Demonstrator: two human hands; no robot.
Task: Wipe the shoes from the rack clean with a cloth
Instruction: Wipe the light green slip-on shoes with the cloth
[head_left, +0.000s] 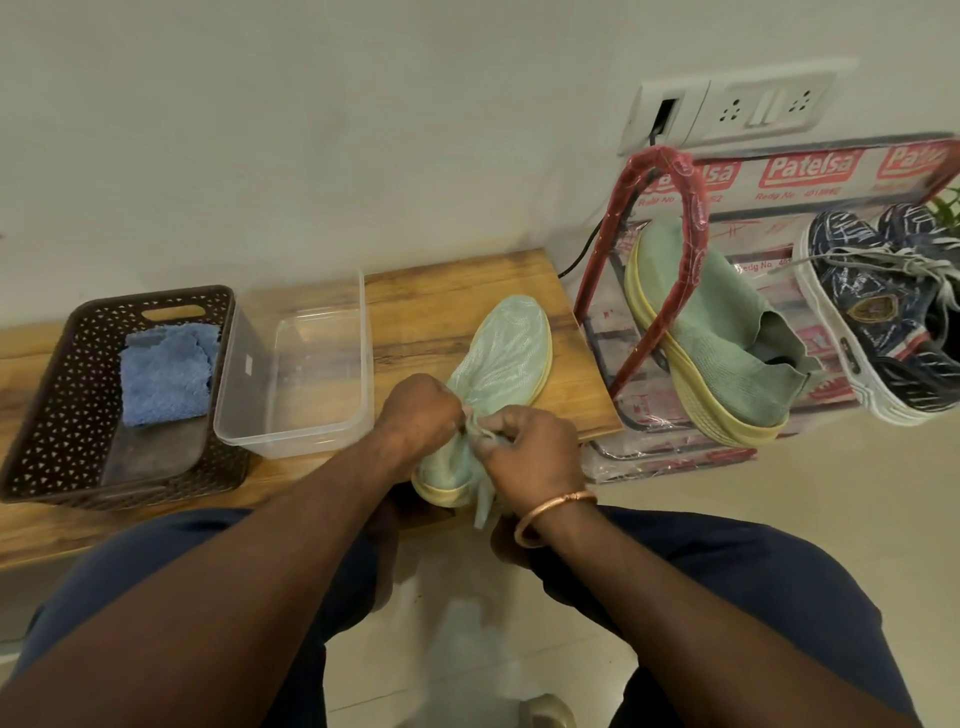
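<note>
Pale green knit, ribbed with a fine mesh pattern and edged by a soft yellow rubber sole, forms the shoe (511, 343) that is laid on the wooden table (457, 291), toe pointing away toward the wall and heel at the near edge. The table's surface is a glossy, streaked wood grain.

At the shoe's opening a pale lace (475, 428) is pinched from both sides. The left hand (418, 410) is seen knuckles up, its fingers curled tight on the lace from the left. The right hand (535, 457) is bent at the wrist, its fingers likewise curled round the lace, and a smooth copper-coloured bangle (550, 514) is worn on that wrist. Both forearms are stretched forward over knees clad in dark blue cloth.

A fluffy blue cloth (166, 371) is folded inside a dark brown perforated basket (52, 415) at the table's left end. Just beside the basket, touching it, a clear rectangular plastic container (296, 364) is set.

To the right of the table a rack (693, 208) wrapped in red and printed plastic film is stood against the wall. A second green shoe (727, 338) is tilted on it, and dark blue patterned sneakers (883, 322) with white laces are placed further right.
</note>
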